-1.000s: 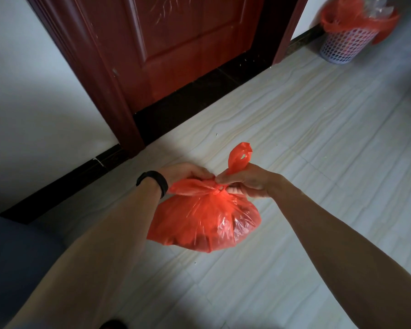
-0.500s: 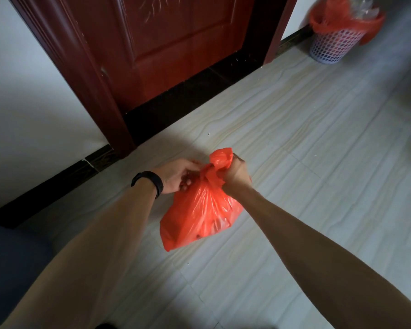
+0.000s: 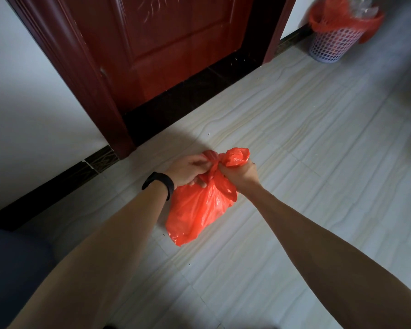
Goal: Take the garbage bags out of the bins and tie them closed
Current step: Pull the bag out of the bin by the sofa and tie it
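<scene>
Head view: both hands meet at the neck of the red garbage bag, whose body hangs below them over the floor. Left hand and right hand each have fingers closed on one twisted ear, pulling apart sideways. A second bag waits far right in its bin.

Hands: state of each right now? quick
Left hand: closed, gripping one gathered ear at the neck of the red bag.
Right hand: closed in a fist around the bag's other ear.
</scene>
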